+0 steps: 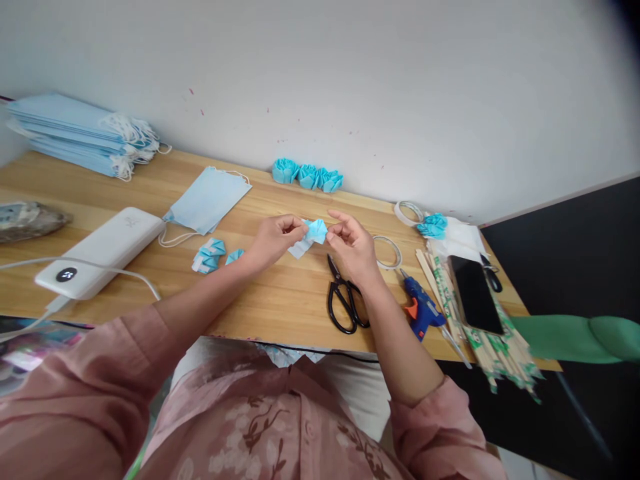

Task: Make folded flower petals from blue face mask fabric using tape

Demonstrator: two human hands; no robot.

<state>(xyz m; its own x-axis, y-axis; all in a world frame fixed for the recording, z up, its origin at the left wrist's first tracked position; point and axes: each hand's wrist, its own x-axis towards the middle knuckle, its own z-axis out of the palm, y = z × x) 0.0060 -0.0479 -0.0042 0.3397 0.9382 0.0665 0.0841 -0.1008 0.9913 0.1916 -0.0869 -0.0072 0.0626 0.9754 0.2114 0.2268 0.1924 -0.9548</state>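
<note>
A folded light-blue paper piece point(317, 231) with a white strip hanging below it is held up between both hands over the table. My left hand point(277, 239) pinches its left side between thumb and finger. On its right edge, my right hand point(353, 247) pinches with thumb and forefinger, the other fingers curled loosely. Black-handled scissors point(342, 300) lie just below my right hand. Left of my left wrist sit folded blue pieces point(209, 255), and another small blue piece point(234, 256) is partly covered by my forearm.
Three blue paper flowers point(309, 176) stand by the wall. Stacked face masks point(75, 133), a single mask point(209, 199) and a white power bank point(103, 252) are left. Tape rolls point(388, 253), a blue glue gun point(423, 308), wrapped chopsticks point(505, 357) and a phone point(475, 293) are right.
</note>
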